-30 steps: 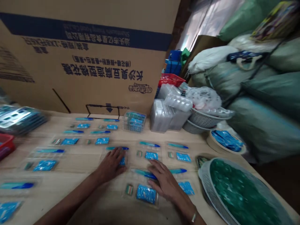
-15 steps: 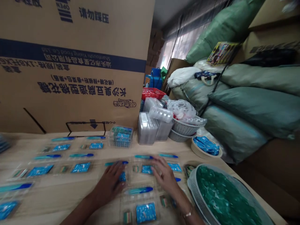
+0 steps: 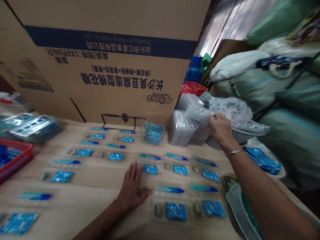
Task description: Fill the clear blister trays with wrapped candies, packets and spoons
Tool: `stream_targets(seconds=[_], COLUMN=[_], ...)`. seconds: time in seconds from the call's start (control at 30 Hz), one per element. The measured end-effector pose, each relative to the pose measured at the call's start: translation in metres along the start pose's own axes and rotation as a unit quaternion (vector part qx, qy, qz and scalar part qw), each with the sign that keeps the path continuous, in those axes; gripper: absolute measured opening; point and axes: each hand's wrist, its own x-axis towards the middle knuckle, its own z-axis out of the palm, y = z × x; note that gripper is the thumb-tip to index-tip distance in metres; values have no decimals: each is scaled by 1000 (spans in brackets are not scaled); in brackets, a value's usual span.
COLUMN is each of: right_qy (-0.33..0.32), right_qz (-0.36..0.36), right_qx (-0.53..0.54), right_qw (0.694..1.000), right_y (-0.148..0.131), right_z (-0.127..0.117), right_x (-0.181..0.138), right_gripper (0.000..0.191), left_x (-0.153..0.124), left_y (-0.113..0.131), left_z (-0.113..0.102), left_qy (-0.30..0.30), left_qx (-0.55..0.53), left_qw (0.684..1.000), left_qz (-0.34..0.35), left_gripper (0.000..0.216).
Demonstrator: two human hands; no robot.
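Observation:
My left hand [image 3: 132, 186] lies flat on the table, fingers spread, beside a clear tray with a small blue packet [image 3: 150, 169] and a blue-green pen-like stick [image 3: 150, 156]. Farther right, my right hand [image 3: 220, 126] is closed on the end of a clear plastic tray stack [image 3: 197, 112], which rests across upright stacks of clear trays [image 3: 182, 128]. Its fingertips are partly hidden. Several filled trays, each with a stick and a blue packet [image 3: 176, 211], are laid out in rows over the table.
A large cardboard box [image 3: 120, 96] stands behind the trays. On the right are a grey basket [image 3: 240, 134], a bowl of blue packets [image 3: 261, 160] and a grey basket rim [image 3: 241, 206] with green contents. Trays [image 3: 37, 128] and a red basket [image 3: 25, 153] are at left.
My right hand has left the filled trays and moved up and right to the clear plastic tray stack. My left hand stays low by the trays. The view has turned left.

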Motion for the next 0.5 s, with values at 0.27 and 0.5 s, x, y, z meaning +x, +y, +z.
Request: stream_targets(seconds=[0.27, 0.5], right_qy=[105, 86], right_qz=[11, 36], right_qx=[40, 213], right_qw=[994, 973], right_y=[-8, -39], right_z=[-57, -91], right_x=[-92, -284], right_gripper=[33, 33], left_x=[-2, 14], left_y=[46, 62], left_z=[-18, -15], left_qy=[-140, -187], left_qx=[-69, -35], left_qw=[969, 964], left_qz=[193, 186], left_gripper=[80, 57])
